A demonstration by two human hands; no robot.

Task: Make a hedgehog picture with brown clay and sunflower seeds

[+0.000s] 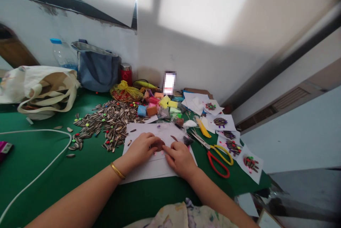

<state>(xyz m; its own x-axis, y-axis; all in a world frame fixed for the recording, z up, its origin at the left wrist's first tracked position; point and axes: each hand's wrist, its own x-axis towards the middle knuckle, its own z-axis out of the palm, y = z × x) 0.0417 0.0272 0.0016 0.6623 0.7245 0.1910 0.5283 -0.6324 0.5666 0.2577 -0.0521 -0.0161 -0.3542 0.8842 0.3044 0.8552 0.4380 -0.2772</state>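
Note:
A flattened piece of brown clay [160, 144] lies on white paper [149, 171] in front of me, with small pink bits at its near edge. My left hand [142, 148] is bent over the clay's left side, its fingertips pressing on it. From the right, my right hand [180, 157] meets the clay's edge with its index finger, the fingers held curled together. Part of the clay is hidden by the left fingers. A thin brown sliver, either clay or a seed, lies just above my right hand.
Striped sunflower seeds [114, 117] with coloured beads are heaped on the left. Coloured clay packs [151, 110] sit behind the paper. Scissors [210, 146], a yellow cutter [203, 127] and finished seed pictures [250, 164] are on the right. A white cable [57, 157] crosses the left side.

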